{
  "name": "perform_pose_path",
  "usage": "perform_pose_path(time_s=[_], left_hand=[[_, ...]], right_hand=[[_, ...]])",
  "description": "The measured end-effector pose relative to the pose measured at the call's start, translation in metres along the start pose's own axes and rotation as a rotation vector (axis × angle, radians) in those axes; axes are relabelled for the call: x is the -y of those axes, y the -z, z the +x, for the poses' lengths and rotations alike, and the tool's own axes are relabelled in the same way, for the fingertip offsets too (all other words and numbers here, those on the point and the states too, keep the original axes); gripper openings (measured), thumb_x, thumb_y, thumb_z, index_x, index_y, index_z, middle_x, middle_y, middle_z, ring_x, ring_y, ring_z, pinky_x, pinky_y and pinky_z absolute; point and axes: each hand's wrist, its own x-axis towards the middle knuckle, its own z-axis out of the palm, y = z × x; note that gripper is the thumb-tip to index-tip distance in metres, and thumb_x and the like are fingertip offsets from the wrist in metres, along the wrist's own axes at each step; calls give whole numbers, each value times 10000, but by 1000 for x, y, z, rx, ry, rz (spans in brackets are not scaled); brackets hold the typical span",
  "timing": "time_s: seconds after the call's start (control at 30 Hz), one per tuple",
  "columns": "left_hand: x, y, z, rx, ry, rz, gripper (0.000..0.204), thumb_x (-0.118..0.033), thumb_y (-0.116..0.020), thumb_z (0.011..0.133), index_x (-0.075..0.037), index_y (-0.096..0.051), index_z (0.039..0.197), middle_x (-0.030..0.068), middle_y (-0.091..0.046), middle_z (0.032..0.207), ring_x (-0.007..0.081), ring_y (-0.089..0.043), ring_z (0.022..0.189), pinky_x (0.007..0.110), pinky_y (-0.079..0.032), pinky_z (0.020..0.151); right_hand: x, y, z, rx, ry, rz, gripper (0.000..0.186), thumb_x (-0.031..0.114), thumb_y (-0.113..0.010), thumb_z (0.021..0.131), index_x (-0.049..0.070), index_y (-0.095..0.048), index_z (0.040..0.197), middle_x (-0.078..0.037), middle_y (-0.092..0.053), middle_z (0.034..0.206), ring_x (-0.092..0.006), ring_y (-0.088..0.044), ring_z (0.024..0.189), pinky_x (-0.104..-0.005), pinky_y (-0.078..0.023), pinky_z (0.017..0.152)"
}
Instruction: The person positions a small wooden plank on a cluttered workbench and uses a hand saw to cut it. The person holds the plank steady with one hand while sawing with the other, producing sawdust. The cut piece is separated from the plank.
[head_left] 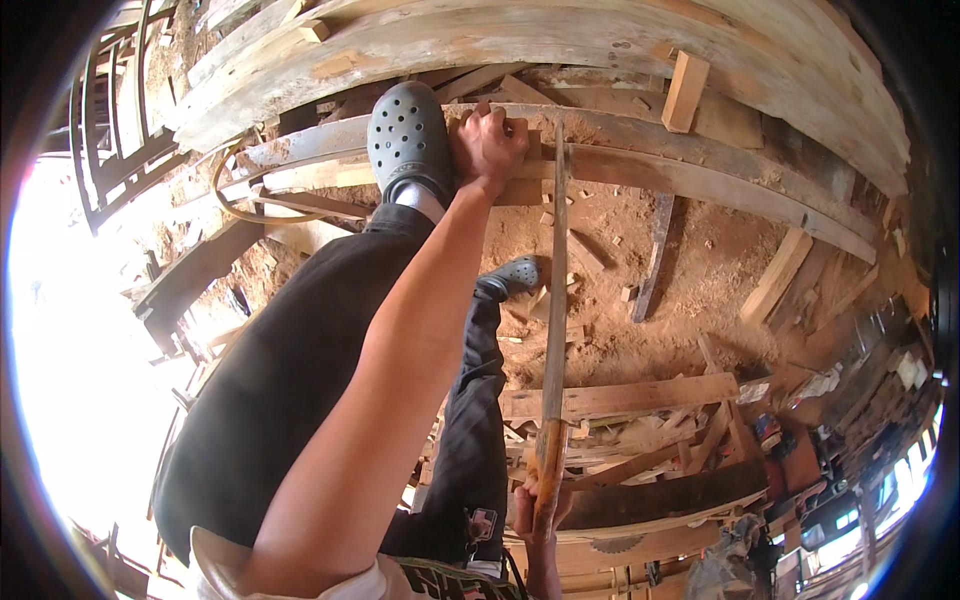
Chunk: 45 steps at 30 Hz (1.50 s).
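My left hand [490, 145] is closed over a short piece of wood [520, 192] that rests on a long wooden beam. Right beside it, my foot in a grey clog [410, 135] presses down on the same beam. My right hand [540, 508], low in the view, wraps round the wooden handle of a handsaw [555, 330]. The saw's narrow blade runs away from me, and its far end meets the wood just right of my left hand. My right fingers are partly hidden behind the handle.
Thick planks [500, 50] lie stacked along the far side, with a small wood block [685, 92] on the beam edge. Sawdust and offcuts cover the ground [700, 270], near my other clog [517, 272]. More boards [640, 395] lie nearer me.
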Motion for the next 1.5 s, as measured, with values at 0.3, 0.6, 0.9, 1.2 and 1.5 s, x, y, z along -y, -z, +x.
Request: perform_pose_path(time_s=[0.3, 0.6, 0.9, 1.2, 1.5], left_hand=[[-1, 2, 1, 43, 18, 6, 282, -311, -626, 798, -43, -709, 767, 152, -686, 942, 376, -679, 825, 491, -501, 869], [-8, 10, 2, 21, 13, -18, 253, -282, -628, 794, -43, -707, 773, 157, -686, 935, 379, -673, 830, 492, -533, 771], [-1, 2, 1, 34, 16, -6, 256, -291, -632, 788, -44, -701, 778, 155, -680, 945, 379, -665, 882, 492, -520, 801], [-4, 5, 1, 3, -12, 3, 262, -290, -625, 789, -38, -698, 772, 160, -679, 903, 385, -667, 859, 491, -525, 798], [-3, 4, 2, 17, 10, 12, 257, -286, -626, 785, -43, -706, 760, 153, -684, 903, 369, -676, 835, 484, -518, 820]], right_hand=[[-17, 9, -11, 52, -14, 5, 114, 68, -663, 799, 51, -551, 801, -61, -523, 647, -236, -513, 525, -319, -443, 534], [-22, 13, -3, 51, 54, 47, 124, 20, -642, 809, 35, -544, 883, -65, -557, 719, -178, -539, 597, -306, -473, 596], [-33, 2, 14, 47, -1, 139, 193, -5, -648, 843, 38, -474, 916, -82, -572, 800, -188, -597, 678, -340, -500, 644], [-44, -12, 18, 40, 35, 109, 202, -25, -650, 838, 33, -499, 959, -86, -564, 828, -197, -575, 683, -348, -489, 655], [-39, -28, 33, 63, 14, -100, 254, -16, -652, 857, 37, -480, 1035, -82, -534, 935, -192, -557, 781, -336, -470, 721]])
